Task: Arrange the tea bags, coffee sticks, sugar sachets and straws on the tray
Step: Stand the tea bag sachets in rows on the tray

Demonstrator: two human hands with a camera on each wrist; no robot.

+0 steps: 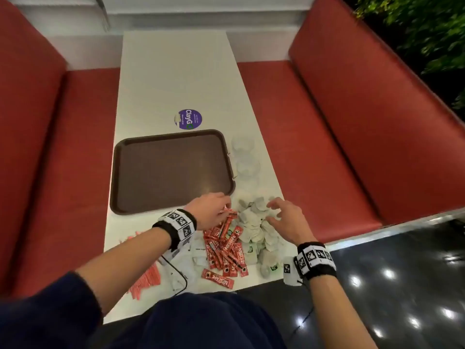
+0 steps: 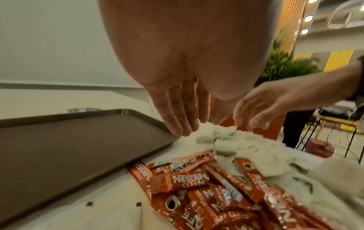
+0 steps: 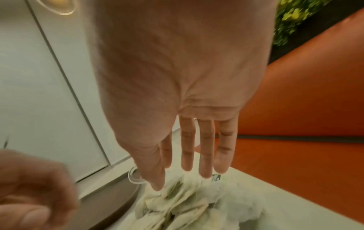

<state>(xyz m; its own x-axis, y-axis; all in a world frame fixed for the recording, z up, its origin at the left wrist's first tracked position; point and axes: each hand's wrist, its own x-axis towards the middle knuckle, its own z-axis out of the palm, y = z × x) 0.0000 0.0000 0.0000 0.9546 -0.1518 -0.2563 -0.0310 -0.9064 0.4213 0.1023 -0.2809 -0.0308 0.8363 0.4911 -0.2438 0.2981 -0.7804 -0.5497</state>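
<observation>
Loose coffee sticks [image 1: 224, 250] and tea bags [image 1: 256, 222] lie near-right of the bare tray [image 1: 173, 170]. Both the left hand [image 1: 210, 210] and right hand [image 1: 289, 220] hover released, fingers spread; a hasty scoop could scatter sachets off the desk [image 1: 176, 79].

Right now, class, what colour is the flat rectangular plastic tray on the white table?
Dark brown: the rectangular plastic tray shows best in the head view.

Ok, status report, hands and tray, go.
Left hand open, near tray corner. Right hand open over tea bags. Tray bare. Coffee sticks piled beside it. Nothing blocking.
</observation>
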